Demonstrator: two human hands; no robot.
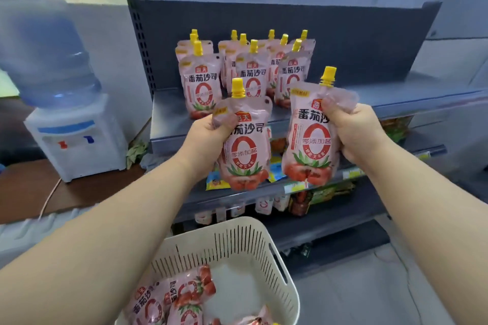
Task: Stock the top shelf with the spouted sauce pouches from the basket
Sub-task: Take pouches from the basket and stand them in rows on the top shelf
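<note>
My left hand (204, 144) grips a pink sauce pouch (244, 150) with a yellow spout, held upright in front of the top shelf (396, 99). A second pouch (311, 137) of the same kind is gripped by my right hand (355, 134), a little higher and to the right. Several pink pouches (248, 74) stand in rows on the shelf's left half, behind both held ones. Down at the bottom, the white slotted basket (253, 250) holds several more pouches (174, 301) lying flat.
The right half of the top shelf is bare. Lower shelves (330, 187) hold snack packets and price tags. A water dispenser (71, 137) with a blue bottle stands on a brown counter to the left of the shelving unit.
</note>
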